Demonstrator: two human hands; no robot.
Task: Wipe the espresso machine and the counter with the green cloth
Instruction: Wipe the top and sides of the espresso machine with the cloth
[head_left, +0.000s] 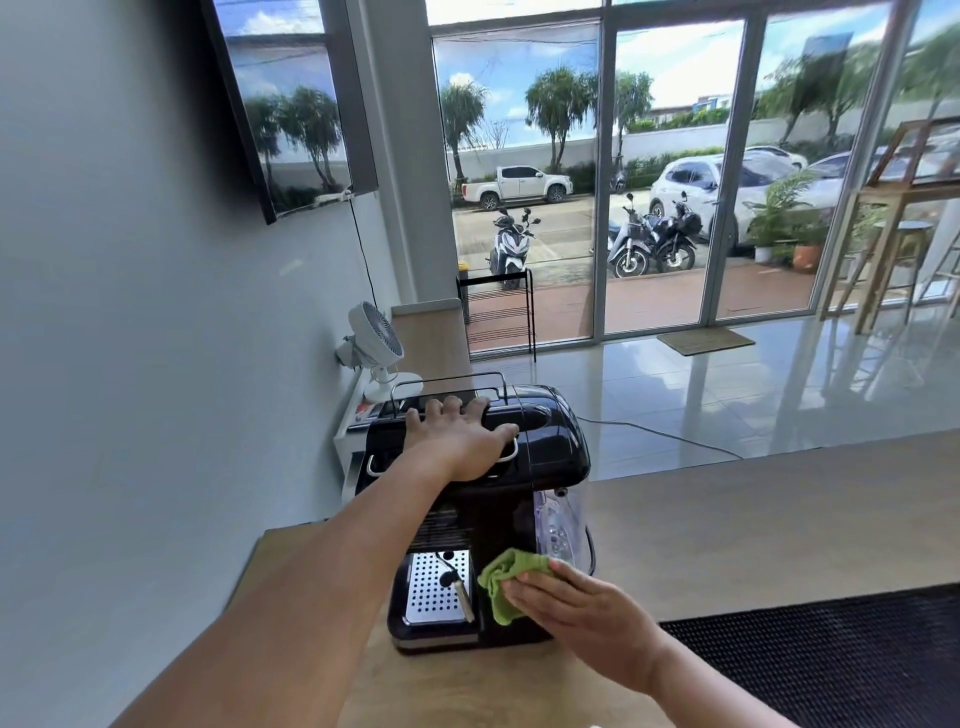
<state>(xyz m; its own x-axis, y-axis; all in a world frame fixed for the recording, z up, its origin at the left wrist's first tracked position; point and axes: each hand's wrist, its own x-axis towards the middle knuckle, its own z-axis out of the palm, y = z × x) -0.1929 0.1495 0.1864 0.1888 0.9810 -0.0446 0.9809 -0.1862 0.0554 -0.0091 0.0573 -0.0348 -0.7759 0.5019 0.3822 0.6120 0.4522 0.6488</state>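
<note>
A black espresso machine (550, 441) stands on the wooden counter (753, 525) near the wall. My left hand (460, 436) lies flat on its top, fingers spread over the rail there. My right hand (576, 608) presses the bunched green cloth (501, 582) against the machine's lower right side, beside the perforated steel drip tray (434, 587). A clear water tank (558, 525) sits at the machine's right rear.
A black rubber mat (831, 654) covers the counter to the right. A white fan (376, 343) stands behind the machine by the wall. The machine's cable (590, 545) hangs at its right. Beyond are a tiled floor and glass doors.
</note>
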